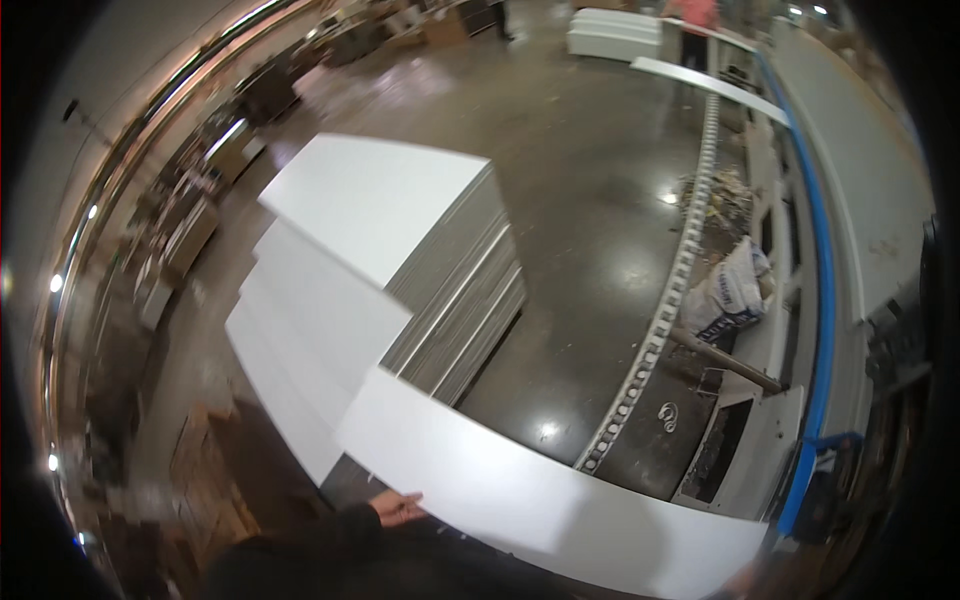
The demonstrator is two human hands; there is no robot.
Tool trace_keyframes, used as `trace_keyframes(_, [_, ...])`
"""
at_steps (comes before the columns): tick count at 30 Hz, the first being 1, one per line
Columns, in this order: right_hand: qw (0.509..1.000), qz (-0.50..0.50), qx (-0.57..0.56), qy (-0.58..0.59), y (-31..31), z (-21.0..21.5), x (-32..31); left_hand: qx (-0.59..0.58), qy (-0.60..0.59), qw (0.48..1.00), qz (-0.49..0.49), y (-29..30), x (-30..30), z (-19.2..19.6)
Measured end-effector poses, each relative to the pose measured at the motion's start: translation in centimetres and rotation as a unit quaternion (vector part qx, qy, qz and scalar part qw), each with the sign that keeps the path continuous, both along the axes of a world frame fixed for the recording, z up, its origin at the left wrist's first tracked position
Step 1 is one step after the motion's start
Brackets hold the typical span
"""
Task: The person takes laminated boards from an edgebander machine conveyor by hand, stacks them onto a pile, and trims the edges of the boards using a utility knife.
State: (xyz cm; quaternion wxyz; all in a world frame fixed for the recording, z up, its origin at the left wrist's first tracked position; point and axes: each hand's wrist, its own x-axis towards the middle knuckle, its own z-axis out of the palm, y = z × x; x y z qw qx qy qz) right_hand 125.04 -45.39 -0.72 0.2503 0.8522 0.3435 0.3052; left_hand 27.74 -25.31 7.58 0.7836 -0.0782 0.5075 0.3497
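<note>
A long white panel [520, 490] stretches across the lower part of the head view, from the stacked boards toward the machine on the right. My left hand [398, 507] grips its near edge close to the left end, the fingers closed at the board's edge and partly hidden. At the panel's right end, near the bottom rim, my right hand [738, 580] shows only as a dim, blurred patch, its fingers not readable. Left of centre stands a tall stack of white boards [375, 205] with grey edges. More white boards [300, 320] lie beside it, some unevenly offset.
A blue-edged machine [820, 270] runs along the right side. A roller rail [665, 315] curves beside it, with a white printed sack [730, 295] and scraps beyond. Far off stand another white stack [614, 35] and a person in a pink top [697, 14]. Cardboard [205, 470] lies lower left.
</note>
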Motion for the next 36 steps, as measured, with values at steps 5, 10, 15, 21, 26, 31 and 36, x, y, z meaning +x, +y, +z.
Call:
trace_keyframes(5, [0.945, -0.073, 0.106, 0.302, 8.6, 5.0, -18.6, 0.090, 0.150, 0.984, 0.015, 4.0, -6.1, 3.8])
trace_keyframes(10, [0.892, -0.128, 0.171, 0.398, 10.8, 12.1, -32.1, 0.084, 0.209, 0.965, 0.136, 8.3, -12.6, 2.4])
trace_keyframes(15, [0.783, -0.190, 0.311, 0.504, 15.3, 12.5, -45.1, 0.124, 0.249, 0.940, 0.196, 10.5, -23.3, -0.2])
trace_keyframes(21, [0.626, -0.186, 0.408, 0.638, 17.0, 10.8, -57.4, 0.110, 0.289, 0.933, 0.186, 16.8, -29.8, -3.9])
trace_keyframes(26, [0.479, -0.105, 0.488, 0.722, 21.0, 4.7, -66.4, 0.136, 0.369, 0.898, 0.197, 21.7, -31.6, -3.8])
trace_keyframes(31, [0.381, -0.104, 0.430, 0.812, 29.6, 2.3, -78.5, 0.241, 0.431, 0.846, 0.202, 23.7, -37.7, -9.3])
trace_keyframes(36, [0.415, -0.091, 0.301, 0.854, 35.3, 3.5, -86.9, 0.220, 0.602, 0.758, 0.120, 28.1, -39.8, -11.2])
